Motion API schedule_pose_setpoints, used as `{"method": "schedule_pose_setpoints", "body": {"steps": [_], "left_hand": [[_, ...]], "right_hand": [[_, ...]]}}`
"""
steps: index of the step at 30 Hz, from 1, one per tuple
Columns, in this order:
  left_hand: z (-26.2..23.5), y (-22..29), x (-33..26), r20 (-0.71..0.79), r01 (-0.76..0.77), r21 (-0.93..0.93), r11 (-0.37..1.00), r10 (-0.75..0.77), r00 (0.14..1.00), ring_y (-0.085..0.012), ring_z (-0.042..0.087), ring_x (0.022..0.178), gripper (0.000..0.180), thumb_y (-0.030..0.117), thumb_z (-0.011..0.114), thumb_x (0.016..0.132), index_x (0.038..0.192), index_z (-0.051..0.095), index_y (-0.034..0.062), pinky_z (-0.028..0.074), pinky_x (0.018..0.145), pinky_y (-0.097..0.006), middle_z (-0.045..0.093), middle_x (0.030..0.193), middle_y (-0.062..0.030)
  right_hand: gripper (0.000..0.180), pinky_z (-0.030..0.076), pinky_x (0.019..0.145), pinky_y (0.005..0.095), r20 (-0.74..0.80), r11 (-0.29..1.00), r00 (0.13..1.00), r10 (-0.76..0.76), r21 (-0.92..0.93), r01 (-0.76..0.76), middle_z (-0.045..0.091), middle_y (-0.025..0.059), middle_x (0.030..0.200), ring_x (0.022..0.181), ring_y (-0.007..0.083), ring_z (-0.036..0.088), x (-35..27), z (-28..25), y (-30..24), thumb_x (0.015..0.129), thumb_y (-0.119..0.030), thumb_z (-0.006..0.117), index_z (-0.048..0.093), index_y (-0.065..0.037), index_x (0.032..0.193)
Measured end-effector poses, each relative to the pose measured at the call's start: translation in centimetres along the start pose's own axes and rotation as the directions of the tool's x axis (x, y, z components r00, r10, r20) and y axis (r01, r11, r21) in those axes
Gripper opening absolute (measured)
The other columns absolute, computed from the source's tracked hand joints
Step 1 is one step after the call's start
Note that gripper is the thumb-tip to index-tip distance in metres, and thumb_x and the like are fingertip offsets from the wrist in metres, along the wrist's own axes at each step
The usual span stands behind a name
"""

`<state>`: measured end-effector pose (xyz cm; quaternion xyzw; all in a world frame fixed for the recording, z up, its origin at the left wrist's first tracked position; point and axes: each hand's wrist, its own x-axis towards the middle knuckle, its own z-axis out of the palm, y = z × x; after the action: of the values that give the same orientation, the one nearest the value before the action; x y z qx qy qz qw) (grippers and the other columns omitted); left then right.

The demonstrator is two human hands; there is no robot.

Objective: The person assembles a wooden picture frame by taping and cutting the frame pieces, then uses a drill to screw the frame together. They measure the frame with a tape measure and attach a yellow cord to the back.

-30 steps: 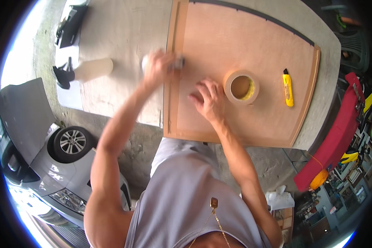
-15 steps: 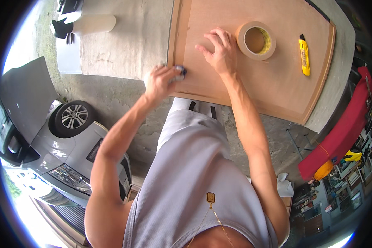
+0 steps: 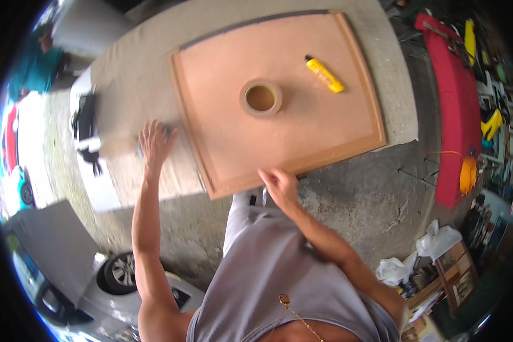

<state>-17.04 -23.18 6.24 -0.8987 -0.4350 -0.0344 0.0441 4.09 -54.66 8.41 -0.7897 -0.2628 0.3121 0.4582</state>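
A flat brown panel [image 3: 222, 137] with taped borders lies on the cloth-covered table. On it stand a roll of tan masking tape [image 3: 247, 108] and a yellow utility knife [image 3: 325, 74]. Left of the panel, my left hand [image 3: 155, 142] reaches over the cloth with its fingers stretched out. A small dark and grey thing [image 3: 166, 132] shows beside its fingers, too blurred to name. My right hand [image 3: 281, 186] is at the panel's near edge, fingers bent and drawn together. What they hold, if anything, is hidden.
A blurred spray bottle [image 3: 100, 151] lies at the table's left end. A silver car [image 3: 91, 285] with its hood up stands at lower left. Farther off at left is a person in teal [image 3: 37, 68]. A red covered bench [image 3: 453, 114] runs along the right.
My left hand has moved off the panel's left border onto the cloth, its fingers now stretched. My right hand has come from beside the tape to the near edge. The view has shifted.
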Motion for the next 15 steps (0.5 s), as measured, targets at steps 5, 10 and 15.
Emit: {"method": "schedule_pose_setpoints", "body": {"steps": [5,10,15], "left_hand": [[4.5,9.2,17.0,-0.181,-0.223,-0.414,0.883,0.160,0.970,-0.0370,0.039,0.128,0.060,0.051,0.056,0.085,0.125,0.056,0.0060,0.028,0.107,-0.049,0.048,0.135,-0.0138],[7.1,17.7,29.0,-0.083,-0.234,-0.209,0.949,0.221,0.972,-0.0363,0.049,0.115,0.064,0.059,0.052,0.085,0.116,0.059,0.0028,0.038,0.095,-0.047,0.055,0.121,-0.0178],[5.7,19.2,30.7,0.035,-0.189,-0.242,0.952,0.203,0.978,-0.0353,0.055,0.105,0.074,0.069,0.055,0.077,0.099,0.063,-0.0011,0.041,0.091,-0.046,0.059,0.106,-0.0207]], "right_hand": [[0.037,0.045,0.062,0.0245,-0.286,0.683,0.686,0.669,0.601,-0.416,0.059,0.0042,0.088,0.074,0.0093,0.053,-3.0,-1.1,8.8,0.090,-0.036,0.063,0.053,-0.004,0.103],[0.053,0.045,0.072,0.0314,-0.545,0.764,0.549,0.634,0.552,-0.334,0.055,0.0097,0.095,0.081,0.0164,0.052,0.2,2.5,7.0,0.090,-0.045,0.060,0.046,0.004,0.102],[0.061,0.043,0.092,0.0337,-0.584,0.637,0.299,0.755,0.762,-0.120,0.054,0.0167,0.117,0.104,0.0195,0.053,1.7,2.9,2.7,0.090,-0.044,0.061,0.040,0.007,0.116]]}}
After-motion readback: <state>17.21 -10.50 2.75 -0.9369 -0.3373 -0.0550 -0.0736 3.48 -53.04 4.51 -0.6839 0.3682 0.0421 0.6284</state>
